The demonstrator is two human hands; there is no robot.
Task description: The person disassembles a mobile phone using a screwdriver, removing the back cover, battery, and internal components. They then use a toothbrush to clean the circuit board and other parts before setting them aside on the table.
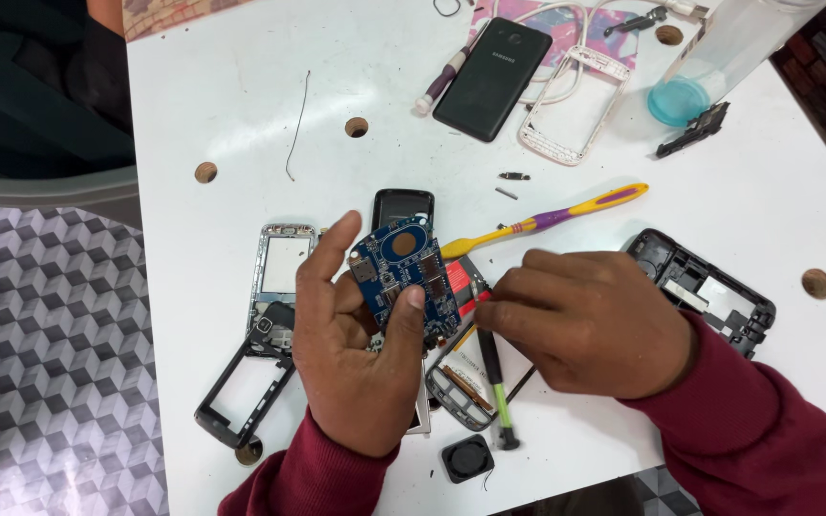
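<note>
There were two hands (356, 334), one blue circuit board (405, 277), one black phone (492, 78), one yellow-and-purple toothbrush (547, 218), one screwdriver (494, 382), one white phone frame (574, 105), one black phone frame (241, 392), one black back housing (709, 287) and five round holes (357, 127) in the white table (241, 86).

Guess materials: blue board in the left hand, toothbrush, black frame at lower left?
Circuit board: looks like rigid laminate with a glossy blue coating, with metal pads and small chips on its face. Toothbrush: smooth moulded plastic, yellow and purple, slight sheen. Black frame: probably matte moulded plastic, thin-walled; metal can't be ruled out.
</note>
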